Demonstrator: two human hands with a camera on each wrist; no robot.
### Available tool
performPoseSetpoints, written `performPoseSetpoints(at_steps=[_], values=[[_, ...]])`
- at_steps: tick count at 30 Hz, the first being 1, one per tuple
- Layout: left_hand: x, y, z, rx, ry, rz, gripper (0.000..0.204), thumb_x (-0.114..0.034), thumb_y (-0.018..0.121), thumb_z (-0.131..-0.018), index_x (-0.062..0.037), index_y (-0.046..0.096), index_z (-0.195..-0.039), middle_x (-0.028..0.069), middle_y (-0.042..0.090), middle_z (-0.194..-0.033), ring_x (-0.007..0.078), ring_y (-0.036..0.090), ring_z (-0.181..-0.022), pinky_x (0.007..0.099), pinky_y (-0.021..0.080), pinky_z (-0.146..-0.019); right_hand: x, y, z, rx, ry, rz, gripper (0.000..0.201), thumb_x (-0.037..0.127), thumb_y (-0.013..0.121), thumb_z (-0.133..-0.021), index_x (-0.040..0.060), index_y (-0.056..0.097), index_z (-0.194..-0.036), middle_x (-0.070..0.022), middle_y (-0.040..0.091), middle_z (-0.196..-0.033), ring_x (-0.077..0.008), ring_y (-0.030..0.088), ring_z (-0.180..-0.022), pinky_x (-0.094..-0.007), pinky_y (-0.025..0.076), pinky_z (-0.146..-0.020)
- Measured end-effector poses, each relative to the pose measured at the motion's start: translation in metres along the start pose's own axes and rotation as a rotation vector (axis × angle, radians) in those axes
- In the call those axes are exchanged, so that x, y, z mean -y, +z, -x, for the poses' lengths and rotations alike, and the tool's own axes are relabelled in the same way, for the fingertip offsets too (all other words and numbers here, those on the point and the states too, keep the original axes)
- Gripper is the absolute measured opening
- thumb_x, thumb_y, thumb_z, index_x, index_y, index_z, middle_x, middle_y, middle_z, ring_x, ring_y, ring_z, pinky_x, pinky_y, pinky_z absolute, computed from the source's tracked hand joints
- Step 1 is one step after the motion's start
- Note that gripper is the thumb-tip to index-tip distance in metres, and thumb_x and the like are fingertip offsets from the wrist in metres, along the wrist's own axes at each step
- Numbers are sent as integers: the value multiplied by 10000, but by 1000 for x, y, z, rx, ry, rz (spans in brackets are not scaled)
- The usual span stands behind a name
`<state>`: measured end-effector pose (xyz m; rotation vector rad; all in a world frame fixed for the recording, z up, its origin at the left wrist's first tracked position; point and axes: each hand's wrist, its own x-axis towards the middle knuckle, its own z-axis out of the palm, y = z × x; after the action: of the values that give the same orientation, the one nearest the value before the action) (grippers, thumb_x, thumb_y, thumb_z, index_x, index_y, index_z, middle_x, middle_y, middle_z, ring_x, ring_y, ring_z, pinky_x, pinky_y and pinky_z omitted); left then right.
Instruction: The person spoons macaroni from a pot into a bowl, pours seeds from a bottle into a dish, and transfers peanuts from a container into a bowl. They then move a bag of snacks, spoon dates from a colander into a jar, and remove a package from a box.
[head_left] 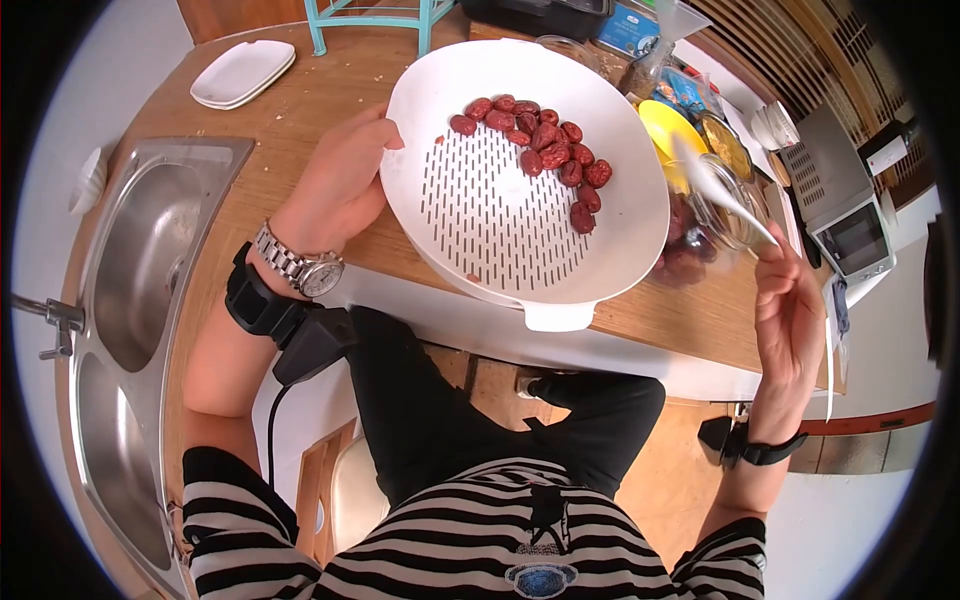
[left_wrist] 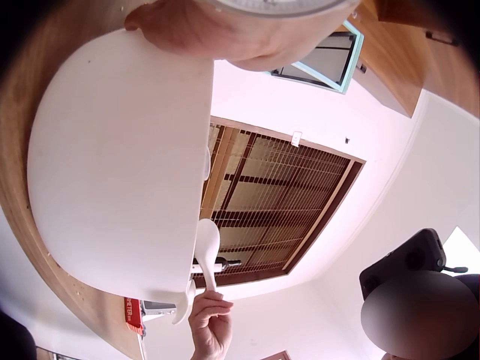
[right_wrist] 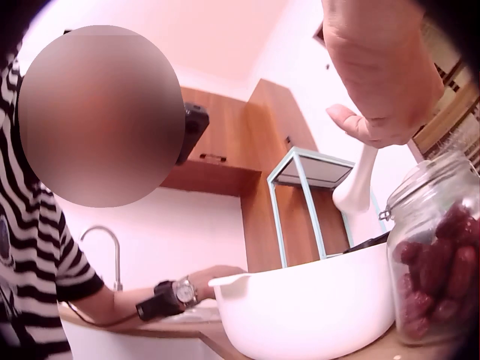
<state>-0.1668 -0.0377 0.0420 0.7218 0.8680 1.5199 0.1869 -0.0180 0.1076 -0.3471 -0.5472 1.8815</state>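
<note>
A white colander [head_left: 470,230] with a slotted bottom holds several red dates [head_left: 553,155] toward its far right side. My left hand [head_left: 335,180] grips its left rim, and in the left wrist view the colander's outer wall [left_wrist: 120,172] fills the left part. My right hand [head_left: 790,310] pinches the handle of a white spoon [head_left: 722,192], raised to the right of the colander. Beneath the spoon stands a glass jar [right_wrist: 431,255] containing dates, beside the colander. The spoon's bowl [right_wrist: 354,191] points down in the right wrist view.
A sink [head_left: 150,270] lies at the left, with a white plate stack [head_left: 245,75] near it. A yellow bowl [head_left: 665,130], food packets and a blue box [head_left: 628,28] stand behind the jar. A turquoise rack [head_left: 370,18] is at the back, a microwave [head_left: 852,235] at the right.
</note>
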Motion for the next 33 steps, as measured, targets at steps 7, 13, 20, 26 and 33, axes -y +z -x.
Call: performPoseSetpoints(at_steps=[7,13,20,26,33], values=[[0,-3,-2,47,-15,-20,419,19,349,-721,67,351,-1138,128,457,-1069,189,475,-966,291,385,-846,-62,49,-39,-95,182,1024,247,44,426,-826,-157,458,-966,-194,565,-815,-188,586,-720,-226,493,-669],[-1,-2,2,110,15,10,407,21,349,-712,73,374,-1115,122,471,-1044,180,476,-943,281,388,-833,-91,40,-83,-86,289,1057,214,14,411,-822,-180,442,-907,-210,541,-828,-220,579,-734,-234,500,-670],[0,1,2,58,6,-4,431,29,370,-663,74,401,-1091,113,486,-1017,177,489,-912,279,395,-818,-119,23,-144,-292,288,901,102,-84,369,-787,-147,387,-865,-185,453,-842,-264,565,-719,-261,538,-620],[2,2,1,49,4,19,423,33,366,-667,76,404,-1086,115,491,-1001,179,504,-893,279,406,-808,-138,11,-161,-275,420,871,143,-84,380,-790,-125,375,-927,-178,440,-889,-248,556,-732,-242,529,-658],[0,6,4,14,14,-1,424,40,364,-669,80,395,-1090,122,489,-1001,180,505,-894,279,414,-801,-135,7,-160,-267,412,663,186,-78,363,-806,-129,360,-985,-175,431,-923,-233,528,-795,-237,521,-681]])
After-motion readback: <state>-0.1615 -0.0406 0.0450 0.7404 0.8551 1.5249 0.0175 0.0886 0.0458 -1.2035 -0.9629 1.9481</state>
